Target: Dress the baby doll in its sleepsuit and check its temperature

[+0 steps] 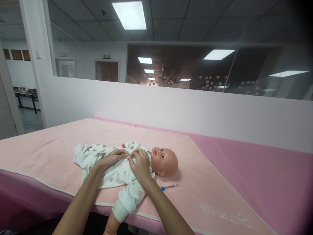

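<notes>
A baby doll (164, 160) lies on its back on a light pink blanket (49, 153), head to the right. It wears a white patterned romper (114, 174). My left hand (112, 158) and my right hand (140, 163) both rest on the doll's chest. Their fingertips meet and pinch the romper's front opening near the collar. One sleeved doll arm (127, 199) hangs toward the table's near edge.
A thin thermometer (171, 187) with a blue end lies on the blanket just right of my right forearm. A darker pink sheet (256, 169) covers the table to the right. A white partition wall (171, 104) stands behind the table, with a doorway at the far left.
</notes>
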Available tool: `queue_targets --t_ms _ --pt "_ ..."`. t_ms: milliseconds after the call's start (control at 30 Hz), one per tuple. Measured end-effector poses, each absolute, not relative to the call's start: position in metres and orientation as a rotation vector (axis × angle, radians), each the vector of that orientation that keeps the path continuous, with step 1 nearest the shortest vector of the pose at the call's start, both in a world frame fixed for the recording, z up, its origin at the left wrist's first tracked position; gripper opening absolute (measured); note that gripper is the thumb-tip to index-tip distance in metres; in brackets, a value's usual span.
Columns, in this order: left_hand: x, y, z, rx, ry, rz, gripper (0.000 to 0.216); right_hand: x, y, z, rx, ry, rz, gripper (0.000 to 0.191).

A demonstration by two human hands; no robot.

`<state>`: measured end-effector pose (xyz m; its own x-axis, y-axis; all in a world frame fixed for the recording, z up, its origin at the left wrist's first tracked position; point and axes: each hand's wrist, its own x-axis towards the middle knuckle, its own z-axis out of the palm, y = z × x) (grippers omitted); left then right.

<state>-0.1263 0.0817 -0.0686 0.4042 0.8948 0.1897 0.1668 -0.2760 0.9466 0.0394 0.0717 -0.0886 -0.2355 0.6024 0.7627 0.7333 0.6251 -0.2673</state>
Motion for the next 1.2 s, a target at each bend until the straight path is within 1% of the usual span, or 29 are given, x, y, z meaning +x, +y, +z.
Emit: queue_targets --t_ms 300,467,733,1200 --pt "-0.1285 0.083 -0.0712 1.718 0.905 0.956 0.027 0.0398 0.0722 -0.0892 -1.076 -1.965 -0.161 0.003" --pt "-0.1288 0.0837 -0.0709 1.734 0.853 0.94 0.026 0.0408 0.0701 -0.0873 -1.052 -2.014 -0.166 0.008" --pt "-0.1285 0.0831 -0.0697 1.734 0.833 0.943 0.023 0.0404 0.0683 -0.0863 -1.015 -1.997 -0.106 0.003" --pt "-0.1276 0.0817 -0.0691 1.64 0.827 1.007 0.023 0.0382 0.067 -0.0889 -0.839 -1.887 -0.214 0.007"
